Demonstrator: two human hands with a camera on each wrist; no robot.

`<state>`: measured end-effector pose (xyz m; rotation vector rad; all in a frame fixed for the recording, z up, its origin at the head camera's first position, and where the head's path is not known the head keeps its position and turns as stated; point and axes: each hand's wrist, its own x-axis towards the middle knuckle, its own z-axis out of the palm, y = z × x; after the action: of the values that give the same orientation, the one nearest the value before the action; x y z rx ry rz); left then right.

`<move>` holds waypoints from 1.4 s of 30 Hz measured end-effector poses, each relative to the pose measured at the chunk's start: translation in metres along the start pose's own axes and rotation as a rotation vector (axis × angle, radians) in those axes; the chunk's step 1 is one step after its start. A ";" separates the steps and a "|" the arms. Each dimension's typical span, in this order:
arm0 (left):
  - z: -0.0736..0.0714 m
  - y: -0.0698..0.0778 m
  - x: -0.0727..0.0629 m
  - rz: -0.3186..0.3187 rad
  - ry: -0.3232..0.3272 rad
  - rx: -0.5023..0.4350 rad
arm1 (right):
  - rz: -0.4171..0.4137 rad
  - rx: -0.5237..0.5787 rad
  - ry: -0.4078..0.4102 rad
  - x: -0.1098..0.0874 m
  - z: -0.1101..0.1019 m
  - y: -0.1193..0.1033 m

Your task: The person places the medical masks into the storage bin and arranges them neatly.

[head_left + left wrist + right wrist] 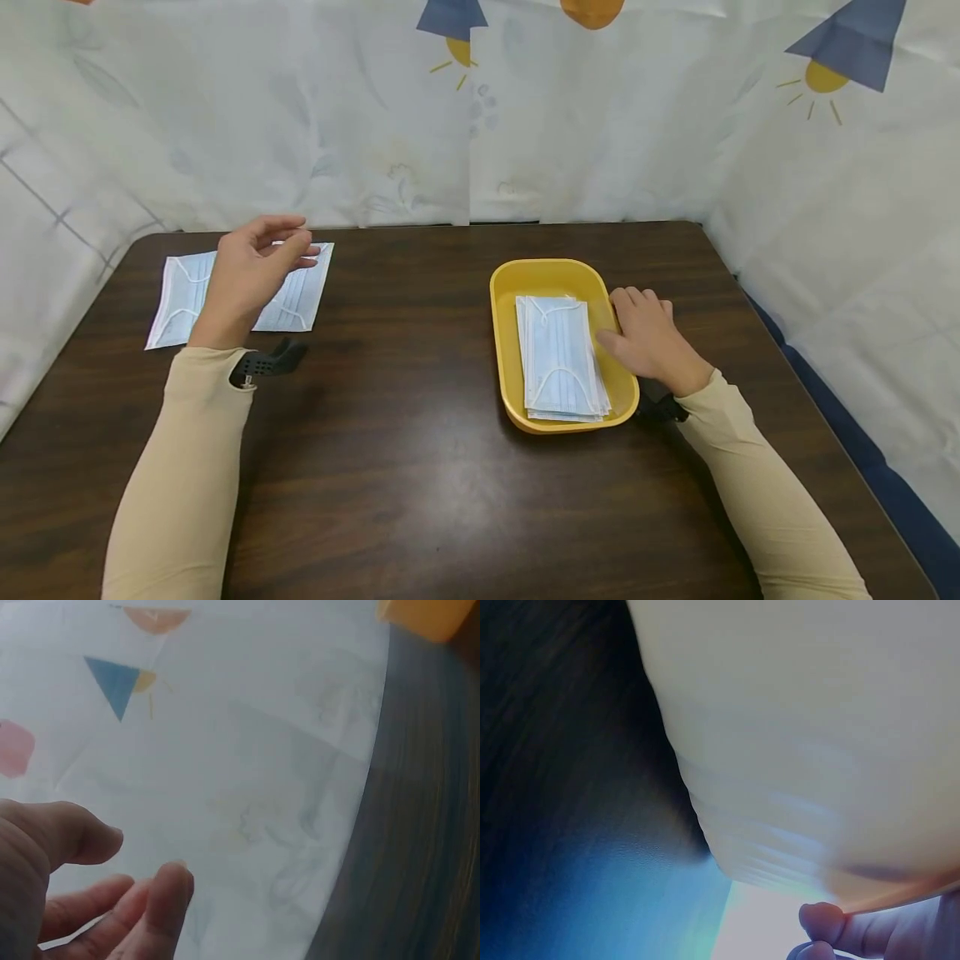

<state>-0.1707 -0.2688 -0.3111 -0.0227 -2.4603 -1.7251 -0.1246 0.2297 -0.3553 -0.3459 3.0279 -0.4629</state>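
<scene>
My left hand (251, 271) hovers at the far left over two light-blue face masks, its fingers loosely bent. In the left wrist view a gap shows between thumb and fingertips, with nothing held. One mask (180, 304) shows to the left of the hand and another mask (296, 296) to its right, both flat on the table. My right hand (652, 337) holds the right rim of a yellow plastic tub (504, 350), thumb over the edge. Inside the tub lies a stack of face masks (558, 354), ear loops on top.
The dark wooden table (397, 467) carries the tub and the masks. A white patterned curtain (315, 125) hangs behind it and along both sides. Dark wristbands (273, 360) are worn at both cuffs.
</scene>
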 end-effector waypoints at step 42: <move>-0.062 -0.091 0.015 -0.201 0.118 0.516 | 0.020 0.003 0.013 -0.008 -0.004 0.009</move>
<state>-0.1877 -0.3590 -0.3741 0.3769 -2.8080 -1.0586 -0.1193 0.2407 -0.3536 -0.3136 3.0400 -0.4706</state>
